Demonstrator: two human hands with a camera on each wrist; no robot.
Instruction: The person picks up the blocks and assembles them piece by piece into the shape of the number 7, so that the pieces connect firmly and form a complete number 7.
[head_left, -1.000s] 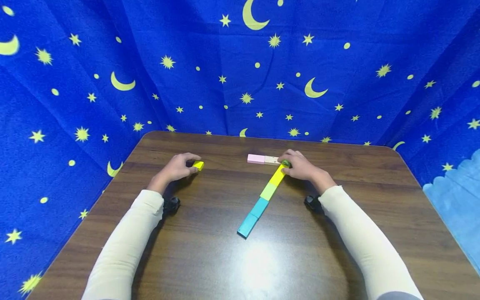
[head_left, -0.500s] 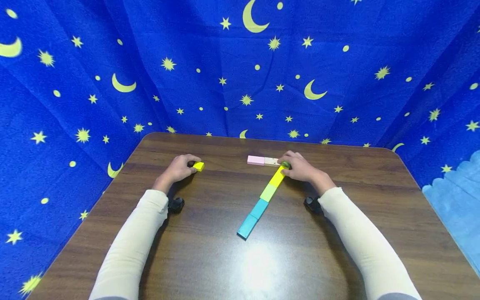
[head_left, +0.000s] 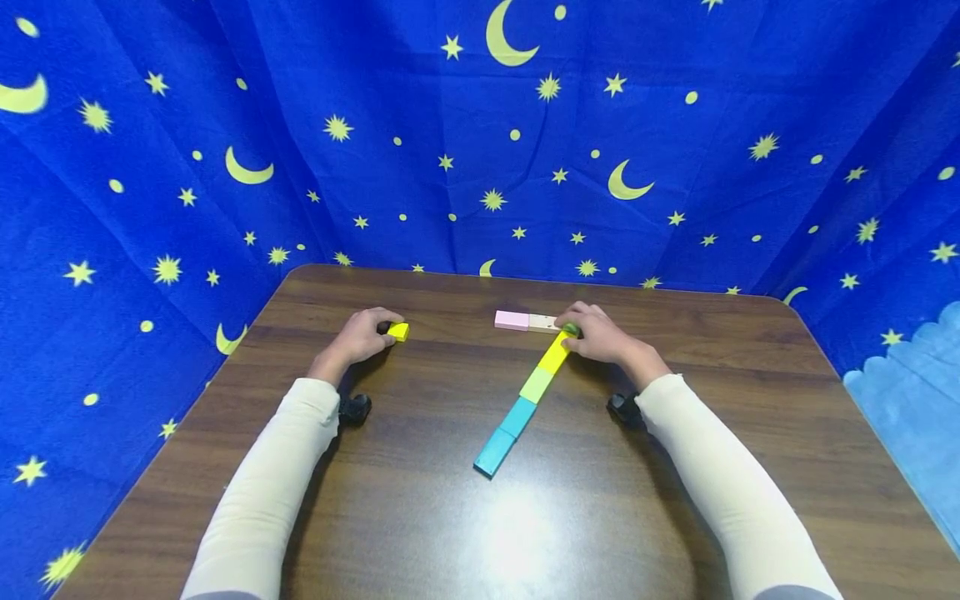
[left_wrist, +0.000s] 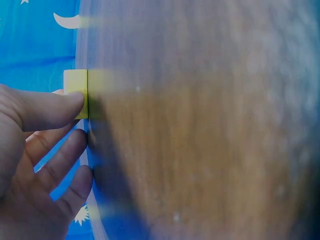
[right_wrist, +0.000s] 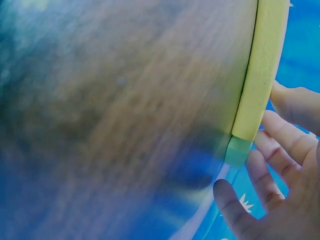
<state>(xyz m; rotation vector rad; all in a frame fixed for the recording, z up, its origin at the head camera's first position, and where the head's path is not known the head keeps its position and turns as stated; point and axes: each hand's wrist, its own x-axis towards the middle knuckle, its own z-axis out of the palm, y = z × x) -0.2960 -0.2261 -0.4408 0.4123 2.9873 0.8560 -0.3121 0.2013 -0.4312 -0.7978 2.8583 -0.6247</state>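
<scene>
In the head view, my left hand [head_left: 358, 337] pinches a small yellow block [head_left: 399, 332] on the left side of the table. The left wrist view shows the thumb pressed on the near face of that yellow block [left_wrist: 76, 94], with the other fingers loosely spread below. My right hand [head_left: 604, 335] is at the far end of a slanting row, thumb and fingers around a green block [head_left: 572, 328] that they partly cover. From there the row runs toward me through a yellow block [head_left: 554, 354], a light green block [head_left: 536, 385] and teal blocks [head_left: 517, 417].
A pink block [head_left: 512, 320] and a pale wooden block [head_left: 542, 322] lie end to end near the far edge, left of my right hand. The brown wooden table [head_left: 420, 517] meets a blue curtain [head_left: 420, 125] with moons and stars.
My left forearm and wrist have shifted slightly to the right, while the yellow block stays almost in place. The right hand and the row look unchanged.
</scene>
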